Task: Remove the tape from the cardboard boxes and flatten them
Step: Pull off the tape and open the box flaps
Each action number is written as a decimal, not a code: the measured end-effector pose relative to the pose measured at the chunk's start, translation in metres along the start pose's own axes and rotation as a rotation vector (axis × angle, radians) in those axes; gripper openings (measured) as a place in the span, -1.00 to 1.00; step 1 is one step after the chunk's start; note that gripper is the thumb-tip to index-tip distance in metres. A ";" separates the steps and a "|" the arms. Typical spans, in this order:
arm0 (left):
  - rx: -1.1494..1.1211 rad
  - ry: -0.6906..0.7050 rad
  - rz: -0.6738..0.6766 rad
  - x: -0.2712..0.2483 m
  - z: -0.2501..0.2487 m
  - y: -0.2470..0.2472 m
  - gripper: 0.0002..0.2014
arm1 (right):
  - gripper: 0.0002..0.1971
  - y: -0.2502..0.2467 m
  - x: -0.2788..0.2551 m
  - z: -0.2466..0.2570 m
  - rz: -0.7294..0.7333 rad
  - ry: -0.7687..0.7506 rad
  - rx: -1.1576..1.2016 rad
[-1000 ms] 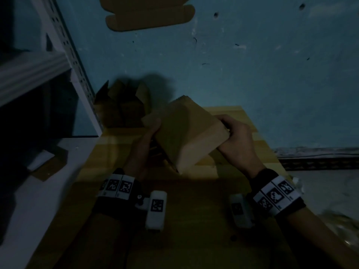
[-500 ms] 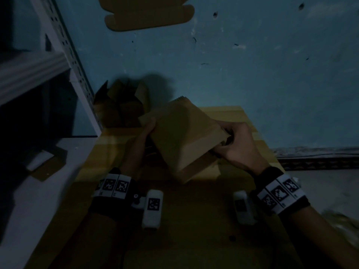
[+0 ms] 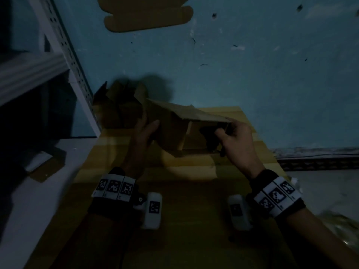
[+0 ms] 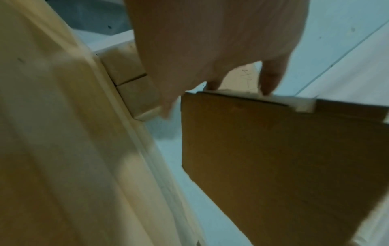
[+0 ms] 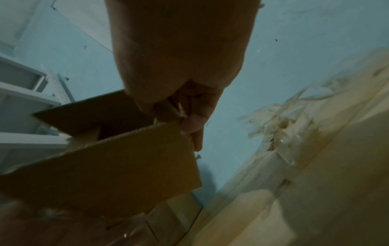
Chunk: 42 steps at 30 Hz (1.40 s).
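Note:
I hold a brown cardboard box point(image 3: 169, 133) above the wooden table point(image 3: 194, 220), its open end turned toward me and dark inside. My left hand point(image 3: 150, 128) grips the box's left side, thumb on the near face; in the left wrist view its fingers point(image 4: 269, 78) hook over the far edge of the box point(image 4: 273, 158). My right hand point(image 3: 221, 133) pinches a flap at the right end. In the right wrist view its curled fingers point(image 5: 189, 121) clamp the flap's corner of the box point(image 5: 115, 163). A pale strip point(image 4: 303, 106) sits on the box edge; tape or not, I cannot tell.
Another opened cardboard box point(image 3: 120, 109) stands at the table's back left against the blue wall. White metal shelving point(image 3: 64, 47) rises on the left. A flattened cardboard piece point(image 3: 147, 14) lies at the top. Crumpled clear tape point(image 5: 282, 133) lies at the right.
The box has turned from a closed face up to its open end facing me. My right hand has shifted from the box's side to pinching a flap.

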<state>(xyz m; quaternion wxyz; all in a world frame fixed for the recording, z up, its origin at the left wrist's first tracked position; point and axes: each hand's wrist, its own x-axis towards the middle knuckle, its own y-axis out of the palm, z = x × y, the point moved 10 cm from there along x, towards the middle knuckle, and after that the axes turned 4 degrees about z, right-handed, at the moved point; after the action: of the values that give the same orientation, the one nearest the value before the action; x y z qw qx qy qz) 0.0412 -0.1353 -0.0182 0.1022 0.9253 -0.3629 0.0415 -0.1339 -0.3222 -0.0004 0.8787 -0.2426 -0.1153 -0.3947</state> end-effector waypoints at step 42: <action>0.370 0.188 0.181 -0.003 -0.012 0.016 -0.32 | -0.46 0.009 -0.001 0.004 0.107 -0.001 -0.068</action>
<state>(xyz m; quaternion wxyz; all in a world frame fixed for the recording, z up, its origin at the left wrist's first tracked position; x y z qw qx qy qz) 0.0287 -0.1421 -0.0045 -0.0400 0.8839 -0.4195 0.2026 -0.1273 -0.3145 -0.0007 0.8897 -0.2783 -0.0893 -0.3506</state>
